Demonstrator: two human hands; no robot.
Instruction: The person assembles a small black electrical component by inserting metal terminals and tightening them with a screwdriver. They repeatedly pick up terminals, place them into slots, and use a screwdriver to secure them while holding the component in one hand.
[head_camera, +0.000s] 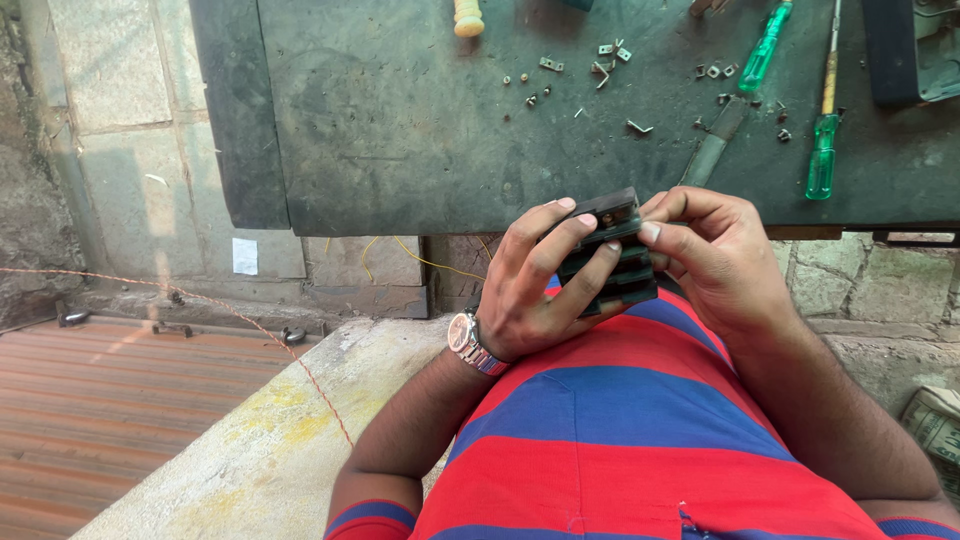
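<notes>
I count one dark, ribbed rectangular block (610, 250), apparently plastic with small metal parts at its top end, held in front of my chest just below the near edge of the dark green tabletop (400, 120). Both hands are on it. My left hand (535, 285) wraps it from the left, fingers curled across its face and thumb behind, closed firmly around the block; one metal-banded wristwatch (468, 340) sits on that wrist. My right hand (715, 255) comes in from the right, fingers bent and bunched, fingertips pinching the block's upper right edge. Both forearms angle inward over my red and blue striped shirt (620, 440).

On the tabletop I count two screwdrivers with translucent green handles: one (765, 45) lying near the far edge, the other (825, 140) further right, its handle toward me. One flat dark metal bar (712, 145) lies between them. One cream ribbed handle (468, 18) shows at the top edge. Small screws and metal brackets (605, 65) are scattered across the middle; at this distance I cannot count them reliably, roughly a dozen or more.
</notes>
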